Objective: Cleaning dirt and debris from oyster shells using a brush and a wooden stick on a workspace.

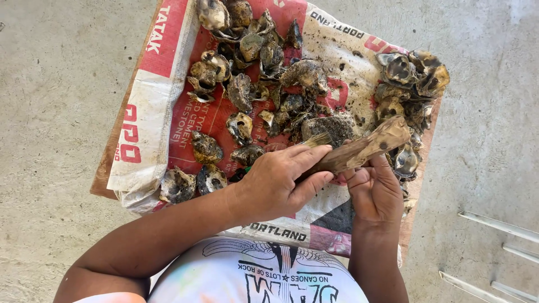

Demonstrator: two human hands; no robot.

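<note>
Looking down onto a red-and-white woven sack (146, 112), spread over a wooden board (104, 179) on a grey concrete floor (56, 84). Carries a broad heap of muddy oyster shells (264, 78) across its far half, with a smaller cluster (410, 73) at the far right corner and grit scattered between.

Holding clear of the heap, over the near right part of the sack: one long oyster shell (368, 147), brown and crusted. Runs with its long axis slanting from near-left to far-right, the far end tilted up and the near end tucked in at the hands.

Cradles that shell from beneath with the right hand (376, 193), fingers curled up around its middle in a firm, closed hold. Sits to the near-left of it with the left hand (275, 182), fingers and thumb closed narrow, touching the shell's near end. Shows pale bristles of a small brush (319, 138) poking out past the left fingers and lying beside the shell's upper edge; handle hidden inside the fist, so appears gripped there, though not certain.

Puts both hands at the near end, leaving the far half of the shell bare.
</note>
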